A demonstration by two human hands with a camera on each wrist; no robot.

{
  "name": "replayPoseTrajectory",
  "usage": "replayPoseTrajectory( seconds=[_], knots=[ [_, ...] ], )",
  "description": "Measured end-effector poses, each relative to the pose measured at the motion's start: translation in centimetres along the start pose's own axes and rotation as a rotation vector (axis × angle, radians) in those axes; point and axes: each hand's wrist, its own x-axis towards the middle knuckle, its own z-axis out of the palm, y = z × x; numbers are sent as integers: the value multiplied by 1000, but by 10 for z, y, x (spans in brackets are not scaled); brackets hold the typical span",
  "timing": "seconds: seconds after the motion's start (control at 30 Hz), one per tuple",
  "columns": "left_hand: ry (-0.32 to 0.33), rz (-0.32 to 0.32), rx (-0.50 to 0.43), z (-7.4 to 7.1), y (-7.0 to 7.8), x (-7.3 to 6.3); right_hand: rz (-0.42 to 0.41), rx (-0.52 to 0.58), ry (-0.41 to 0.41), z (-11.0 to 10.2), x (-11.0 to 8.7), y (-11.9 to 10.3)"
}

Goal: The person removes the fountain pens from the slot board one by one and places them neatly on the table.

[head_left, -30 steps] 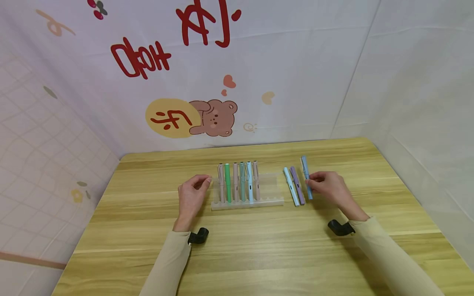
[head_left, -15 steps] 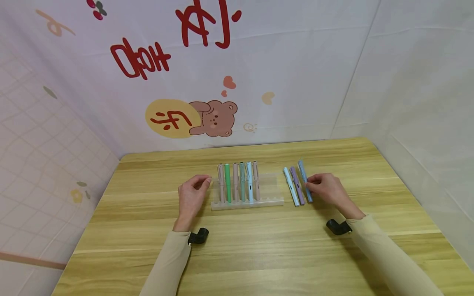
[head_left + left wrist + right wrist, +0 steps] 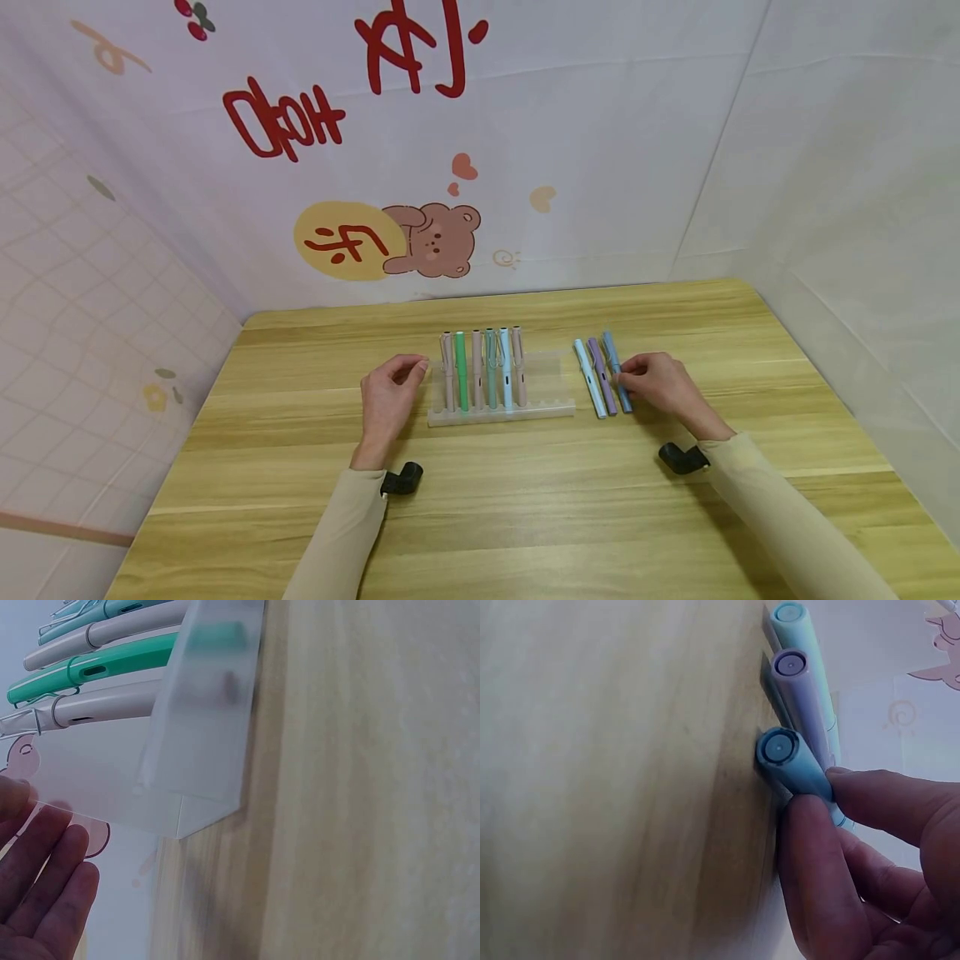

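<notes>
My left hand (image 3: 387,404) pinches the left edge of a clear plastic pen stand (image 3: 551,410) between thumb and fingertips; the left wrist view shows this edge close up. Several pens lean side by side in its slots, among them a green pen (image 3: 112,664) and pinkish-grey ones. On the right, my right hand (image 3: 663,383) pinches a blue pen (image 3: 799,769) by its barrel, low over the table. Beside it a purple pen (image 3: 804,697) and a light blue pen (image 3: 590,379) lie roughly parallel, between it and the stand.
The wood-grain table (image 3: 525,517) reaches back to a white cloth wall (image 3: 615,150) with a printed bear and red characters. Slots at the right end of the stand hold no pens. A black wrist mount (image 3: 682,458) sits at the right cuff, another (image 3: 402,478) at the left.
My right hand has brought the blue pen slightly left and toward me, down alongside the purple pen. My left hand and the pen stand have stayed where they were.
</notes>
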Motion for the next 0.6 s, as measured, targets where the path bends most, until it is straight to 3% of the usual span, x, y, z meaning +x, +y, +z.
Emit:
replayPoseTrajectory(
  seconds=[0.6],
  knots=[
    [11, 27, 13, 0, -1, 0, 18, -29, -3, -1, -1, -3]
  ],
)
